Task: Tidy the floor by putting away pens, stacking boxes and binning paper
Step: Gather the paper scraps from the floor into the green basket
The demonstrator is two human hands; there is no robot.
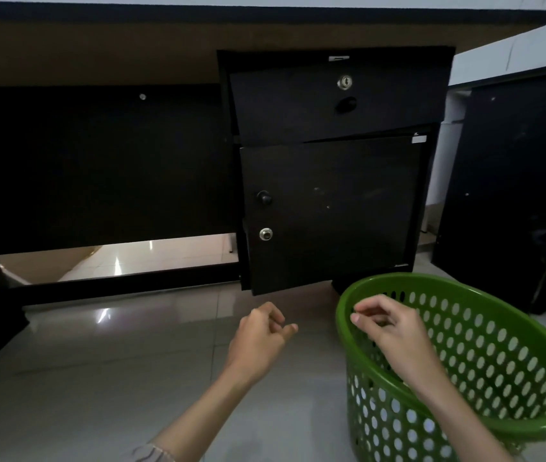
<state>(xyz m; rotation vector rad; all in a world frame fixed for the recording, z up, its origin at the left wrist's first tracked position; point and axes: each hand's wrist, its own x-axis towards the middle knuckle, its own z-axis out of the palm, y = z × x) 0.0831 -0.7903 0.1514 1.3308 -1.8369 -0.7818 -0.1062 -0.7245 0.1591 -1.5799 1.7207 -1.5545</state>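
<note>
A green perforated plastic basket stands on the tiled floor at the lower right, tilted toward me. My right hand hovers over its near-left rim with fingers loosely curled and nothing in them. My left hand hangs above the bare floor just left of the basket, fingers also loosely curled and holding nothing. No pens, boxes or paper show on the floor. The inside of the basket is mostly hidden behind my right hand.
A dark desk fills the upper view. Its pedestal has a drawer with a lock and a slightly ajar door with a knob. A cardboard box shows through the gap under the desk. A black cabinet stands at right.
</note>
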